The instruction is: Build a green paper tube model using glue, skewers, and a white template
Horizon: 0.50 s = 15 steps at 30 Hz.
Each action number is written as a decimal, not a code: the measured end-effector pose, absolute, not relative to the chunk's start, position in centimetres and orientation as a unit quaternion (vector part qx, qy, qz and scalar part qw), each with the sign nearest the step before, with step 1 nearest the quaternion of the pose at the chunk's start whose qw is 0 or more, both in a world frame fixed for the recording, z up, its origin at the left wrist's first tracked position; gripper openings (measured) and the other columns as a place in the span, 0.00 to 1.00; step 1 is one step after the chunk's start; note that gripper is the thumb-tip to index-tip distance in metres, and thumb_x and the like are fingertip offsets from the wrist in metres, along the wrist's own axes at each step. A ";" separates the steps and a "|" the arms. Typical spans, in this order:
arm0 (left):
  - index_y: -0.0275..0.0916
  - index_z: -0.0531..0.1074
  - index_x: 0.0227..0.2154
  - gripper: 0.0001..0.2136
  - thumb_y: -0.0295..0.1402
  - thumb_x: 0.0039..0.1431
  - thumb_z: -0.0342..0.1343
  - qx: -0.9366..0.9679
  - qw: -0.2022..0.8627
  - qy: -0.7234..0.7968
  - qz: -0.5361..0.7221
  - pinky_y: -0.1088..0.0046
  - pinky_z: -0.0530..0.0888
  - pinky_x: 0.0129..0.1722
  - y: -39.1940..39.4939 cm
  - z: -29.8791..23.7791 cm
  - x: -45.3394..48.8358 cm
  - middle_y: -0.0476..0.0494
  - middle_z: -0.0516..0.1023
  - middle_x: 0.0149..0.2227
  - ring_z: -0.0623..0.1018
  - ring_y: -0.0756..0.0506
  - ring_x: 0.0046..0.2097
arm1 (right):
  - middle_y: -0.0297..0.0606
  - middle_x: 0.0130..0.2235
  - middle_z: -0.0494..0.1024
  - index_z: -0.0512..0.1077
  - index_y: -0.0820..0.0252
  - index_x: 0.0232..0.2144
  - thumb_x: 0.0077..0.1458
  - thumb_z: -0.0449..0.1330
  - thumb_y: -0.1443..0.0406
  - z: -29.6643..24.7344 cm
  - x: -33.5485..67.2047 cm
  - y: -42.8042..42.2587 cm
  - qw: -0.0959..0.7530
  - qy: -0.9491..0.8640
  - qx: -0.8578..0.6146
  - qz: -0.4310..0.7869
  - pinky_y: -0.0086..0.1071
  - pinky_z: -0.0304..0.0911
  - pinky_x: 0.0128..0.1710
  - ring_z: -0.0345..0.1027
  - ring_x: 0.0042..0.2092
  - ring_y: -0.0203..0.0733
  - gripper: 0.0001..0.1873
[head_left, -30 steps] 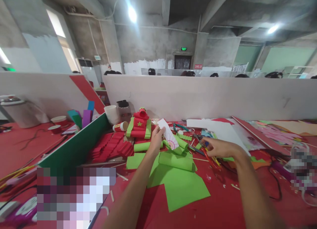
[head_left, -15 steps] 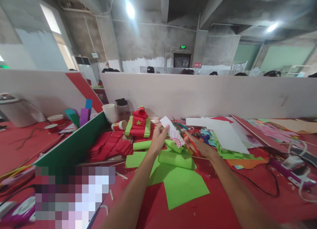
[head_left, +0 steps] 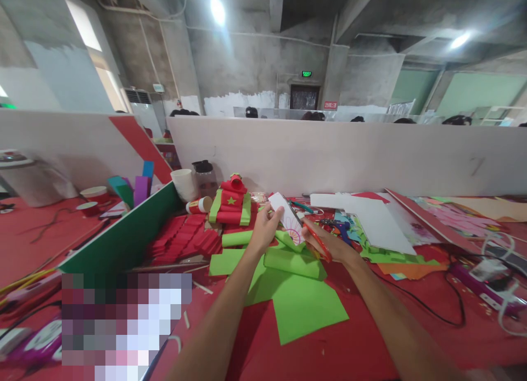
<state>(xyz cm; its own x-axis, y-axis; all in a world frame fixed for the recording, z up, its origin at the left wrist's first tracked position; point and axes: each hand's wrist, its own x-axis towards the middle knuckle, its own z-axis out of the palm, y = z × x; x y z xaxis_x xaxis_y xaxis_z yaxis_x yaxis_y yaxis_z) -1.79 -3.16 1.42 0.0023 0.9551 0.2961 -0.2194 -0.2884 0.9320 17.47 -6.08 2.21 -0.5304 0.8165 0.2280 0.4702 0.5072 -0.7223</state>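
My left hand (head_left: pixel 267 225) pinches a white piece of paper (head_left: pixel 285 216) by its left edge, thumb on top. A pink and orange flower-like pattern is drawn near the paper's lower end. My right hand (head_left: pixel 323 240) grips scissors with orange-red handles (head_left: pixel 318 239), their blades lying along the paper's right edge. Whether the blades are cutting into the paper I cannot tell. Below both hands lie bright green sheets (head_left: pixel 308 309) and a rolled green piece (head_left: pixel 291 263).
A red and green paper model with a star (head_left: pixel 231 201) stands at the back, beside folded red strips (head_left: pixel 181 239). A green divider (head_left: pixel 123 233) is on the left. To the right are a blue glue gun (head_left: pixel 342 228), white board (head_left: pixel 376 224) and a power strip (head_left: pixel 481 287).
The scissor blades have come together and now lie against the paper's right edge; they stood apart before. My left hand and the paper have hardly moved.
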 end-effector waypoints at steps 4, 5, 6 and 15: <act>0.37 0.71 0.36 0.16 0.44 0.51 0.62 0.514 0.481 0.355 0.615 0.76 0.72 0.21 -3.0 1.3 -1.7 0.49 0.74 0.25 0.74 0.50 0.25 | 0.36 0.32 0.68 0.65 0.58 0.48 0.63 0.49 0.46 2.2 17.2 -6.0 0.289 -0.807 -0.385 0.340 0.35 0.62 0.31 0.58 0.29 0.39 0.25; 0.37 0.71 0.36 0.16 0.44 0.51 0.62 0.515 0.481 0.353 0.616 0.76 0.72 0.21 -3.0 1.2 -1.7 0.49 0.74 0.25 0.73 0.50 0.25 | 0.36 0.32 0.68 0.65 0.59 0.48 0.63 0.49 0.47 2.1 17.1 -6.0 0.293 -0.806 -0.388 0.336 0.35 0.62 0.31 0.59 0.29 0.39 0.24; 0.37 0.71 0.36 0.16 0.44 0.51 0.62 0.515 0.480 0.352 0.616 0.77 0.72 0.21 -3.0 1.2 -1.6 0.49 0.75 0.25 0.73 0.50 0.25 | 0.37 0.33 0.69 0.66 0.59 0.48 0.63 0.50 0.47 2.1 17.1 -5.9 0.299 -0.807 -0.388 0.329 0.36 0.62 0.32 0.60 0.30 0.40 0.24; 0.36 0.71 0.36 0.16 0.44 0.52 0.61 0.509 0.485 0.355 0.616 0.76 0.71 0.22 -3.0 1.1 -1.6 0.48 0.76 0.26 0.74 0.50 0.25 | 0.38 0.37 0.72 0.68 0.60 0.45 0.63 0.50 0.48 2.3 16.6 -5.9 0.334 -0.818 -0.362 0.296 0.35 0.62 0.37 0.64 0.36 0.42 0.23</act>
